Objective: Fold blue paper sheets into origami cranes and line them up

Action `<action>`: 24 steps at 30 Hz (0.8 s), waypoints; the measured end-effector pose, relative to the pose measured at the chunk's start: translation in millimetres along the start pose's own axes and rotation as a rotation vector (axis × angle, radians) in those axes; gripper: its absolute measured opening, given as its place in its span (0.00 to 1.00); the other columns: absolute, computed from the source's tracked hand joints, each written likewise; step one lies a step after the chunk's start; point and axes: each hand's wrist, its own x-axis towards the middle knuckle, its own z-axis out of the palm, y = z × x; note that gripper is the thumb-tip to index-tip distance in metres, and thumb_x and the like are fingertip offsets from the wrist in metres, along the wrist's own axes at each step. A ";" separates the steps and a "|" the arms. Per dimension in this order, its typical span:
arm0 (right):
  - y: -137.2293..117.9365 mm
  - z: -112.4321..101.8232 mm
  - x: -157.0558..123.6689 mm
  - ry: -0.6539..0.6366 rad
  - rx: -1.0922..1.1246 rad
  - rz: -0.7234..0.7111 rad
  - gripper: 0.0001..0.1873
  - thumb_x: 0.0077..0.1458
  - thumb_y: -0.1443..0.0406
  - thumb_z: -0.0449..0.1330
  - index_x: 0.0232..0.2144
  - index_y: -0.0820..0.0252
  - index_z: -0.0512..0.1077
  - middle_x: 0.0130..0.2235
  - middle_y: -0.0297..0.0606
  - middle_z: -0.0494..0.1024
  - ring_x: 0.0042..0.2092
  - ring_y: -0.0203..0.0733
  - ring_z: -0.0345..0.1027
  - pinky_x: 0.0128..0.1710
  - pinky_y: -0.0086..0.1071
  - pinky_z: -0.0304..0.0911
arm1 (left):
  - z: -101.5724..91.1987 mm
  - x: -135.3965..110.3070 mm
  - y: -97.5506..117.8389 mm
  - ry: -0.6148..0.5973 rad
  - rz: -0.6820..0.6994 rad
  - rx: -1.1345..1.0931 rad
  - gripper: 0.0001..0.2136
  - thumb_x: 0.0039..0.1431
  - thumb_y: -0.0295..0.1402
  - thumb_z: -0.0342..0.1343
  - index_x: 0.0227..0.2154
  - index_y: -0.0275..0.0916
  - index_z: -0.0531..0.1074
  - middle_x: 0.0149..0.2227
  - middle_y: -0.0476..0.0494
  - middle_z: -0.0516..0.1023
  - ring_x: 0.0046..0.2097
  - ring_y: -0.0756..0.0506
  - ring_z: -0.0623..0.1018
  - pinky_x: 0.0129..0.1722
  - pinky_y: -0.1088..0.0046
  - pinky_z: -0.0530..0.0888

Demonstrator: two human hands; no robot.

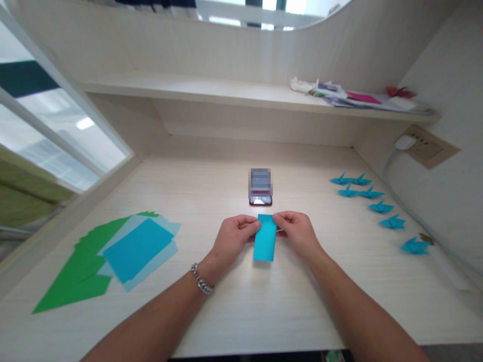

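A narrow rectangle of blue paper (265, 241), seemingly folded, hangs between my two hands over the middle of the desk. My left hand (237, 235) pinches its upper left edge between thumb and fingers. At the upper right corner, my right hand (296, 229) grips the same sheet with thumb and forefinger. Part of the fingers of both hands is hidden behind the paper. Just beyond the hands lies a phone (260, 200), its screen mostly blurred out.
Blue paper sheets (138, 249) lie over fanned green sheets (75, 281) on the left. Several folded blue paper cranes (381, 206) stand at the right, near a cable (396, 193) plugged into a wall socket (428, 147). A shelf (211, 93) with papers (362, 98) spans the back.
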 end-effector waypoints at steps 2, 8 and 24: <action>0.5 -0.1 0.4 -0.015 0.037 0.008 0.15 0.42 0.58 0.67 0.30 0.63 0.77 0.29 0.38 0.79 0.30 0.39 0.72 0.31 0.34 0.70 | -0.1 0.4 0.7 0.016 0.006 0.009 0.09 0.49 0.32 0.63 0.32 0.32 0.74 0.31 0.40 0.80 0.30 0.48 0.77 0.32 0.71 0.75; 3.4 0.0 1.1 -0.025 0.073 0.003 0.15 0.40 0.59 0.68 0.31 0.62 0.77 0.30 0.38 0.80 0.31 0.40 0.73 0.34 0.36 0.70 | 0.1 0.6 1.9 0.034 0.015 0.002 0.09 0.49 0.31 0.63 0.32 0.31 0.74 0.31 0.40 0.80 0.31 0.48 0.77 0.32 0.72 0.75; 3.5 2.1 0.4 -0.039 0.096 0.031 0.14 0.43 0.58 0.67 0.30 0.64 0.76 0.29 0.39 0.78 0.30 0.39 0.71 0.33 0.35 0.69 | 1.9 -0.3 2.1 0.024 -0.002 -0.069 0.08 0.49 0.30 0.63 0.32 0.31 0.74 0.31 0.40 0.80 0.29 0.49 0.77 0.30 0.73 0.75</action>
